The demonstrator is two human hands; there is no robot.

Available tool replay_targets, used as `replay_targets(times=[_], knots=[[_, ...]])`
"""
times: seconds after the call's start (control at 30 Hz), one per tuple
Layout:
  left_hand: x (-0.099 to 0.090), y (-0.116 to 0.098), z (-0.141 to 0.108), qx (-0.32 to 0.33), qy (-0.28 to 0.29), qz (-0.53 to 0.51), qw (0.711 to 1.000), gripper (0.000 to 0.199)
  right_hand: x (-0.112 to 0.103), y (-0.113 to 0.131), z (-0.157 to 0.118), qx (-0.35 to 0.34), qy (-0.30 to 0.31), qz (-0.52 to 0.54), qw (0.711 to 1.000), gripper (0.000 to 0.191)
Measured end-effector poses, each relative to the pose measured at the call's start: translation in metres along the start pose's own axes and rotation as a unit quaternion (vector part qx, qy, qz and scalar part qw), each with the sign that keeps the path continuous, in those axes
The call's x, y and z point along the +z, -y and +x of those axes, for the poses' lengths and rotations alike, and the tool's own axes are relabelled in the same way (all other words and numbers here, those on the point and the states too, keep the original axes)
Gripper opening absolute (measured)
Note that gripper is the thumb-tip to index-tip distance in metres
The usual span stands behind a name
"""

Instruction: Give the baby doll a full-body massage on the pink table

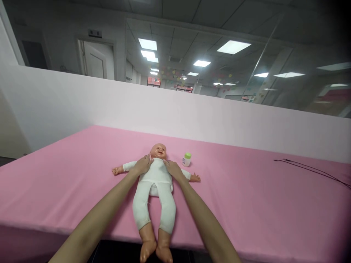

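Observation:
A baby doll (155,171) with a white cloth body lies on its back, its head away from me and its feet over the table's front edge. Its arms stretch out to both sides. My left hand (143,164) rests on the doll's shoulder at the left, fingers laid on the cloth near the neck. On the opposite shoulder lies my right hand (173,168), with its fingers flat against the upper chest. Neither hand is closed round anything. Just beyond the doll's arm on the right stands a small clear bottle (186,161) with a green cap.
Pink cloth (246,204) covers the wide table. Thin dark cables (312,169) lie at its right side. A low white wall (192,113) with glass above it runs along the back.

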State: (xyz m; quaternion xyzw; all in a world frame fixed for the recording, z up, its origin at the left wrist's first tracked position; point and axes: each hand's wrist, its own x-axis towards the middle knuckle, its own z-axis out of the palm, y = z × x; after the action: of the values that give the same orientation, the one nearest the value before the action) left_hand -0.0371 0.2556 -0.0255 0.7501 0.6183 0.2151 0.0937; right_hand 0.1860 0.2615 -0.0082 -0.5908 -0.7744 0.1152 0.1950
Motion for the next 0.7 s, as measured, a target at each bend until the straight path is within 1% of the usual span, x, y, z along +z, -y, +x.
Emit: replay_targets(times=[0.1,0.17,0.23,0.3,0.4,0.43,0.5,0.53,0.6,0.67,0.7], knots=[[-0.006,0.012,-0.039,-0.013,-0.036,0.055,0.998,0.053,-0.006,-0.009,-0.025,0.023,-0.020,-0.042,0.999,0.058],[-0.012,0.027,-0.062,-0.052,-0.072,0.095,0.991,0.053,-0.011,-0.018,-0.039,0.045,-0.035,-0.069,0.996,0.053],[-0.021,0.045,-0.079,-0.090,-0.087,0.110,0.986,0.052,-0.018,-0.029,-0.051,0.064,-0.044,-0.087,0.993,0.050],[-0.032,0.065,-0.090,-0.101,-0.072,0.092,0.988,0.044,-0.027,-0.042,-0.062,0.084,-0.045,-0.095,0.991,0.048],[-0.050,0.090,-0.096,-0.079,-0.039,0.047,0.995,0.032,-0.041,-0.064,-0.076,0.119,-0.039,-0.095,0.988,0.045],[-0.054,0.097,-0.096,-0.074,-0.031,0.022,0.997,0.033,-0.046,-0.072,-0.080,0.128,-0.035,-0.089,0.987,0.041],[-0.059,0.107,-0.093,-0.076,-0.020,-0.071,0.994,0.046,-0.054,-0.085,-0.086,0.135,-0.027,-0.064,0.988,0.032],[-0.060,0.110,-0.091,-0.082,-0.021,-0.136,0.987,0.054,-0.057,-0.090,-0.087,0.133,-0.024,-0.044,0.990,0.029],[-0.060,0.112,-0.086,-0.094,-0.033,-0.251,0.963,0.061,-0.062,-0.098,-0.090,0.127,-0.026,0.007,0.992,0.026],[-0.059,0.109,-0.080,-0.107,-0.071,-0.325,0.937,0.062,-0.065,-0.102,-0.090,0.126,-0.042,0.069,0.989,0.027],[-0.057,0.105,-0.078,-0.111,-0.105,-0.359,0.921,0.061,-0.066,-0.102,-0.090,0.125,-0.056,0.107,0.985,0.028]])
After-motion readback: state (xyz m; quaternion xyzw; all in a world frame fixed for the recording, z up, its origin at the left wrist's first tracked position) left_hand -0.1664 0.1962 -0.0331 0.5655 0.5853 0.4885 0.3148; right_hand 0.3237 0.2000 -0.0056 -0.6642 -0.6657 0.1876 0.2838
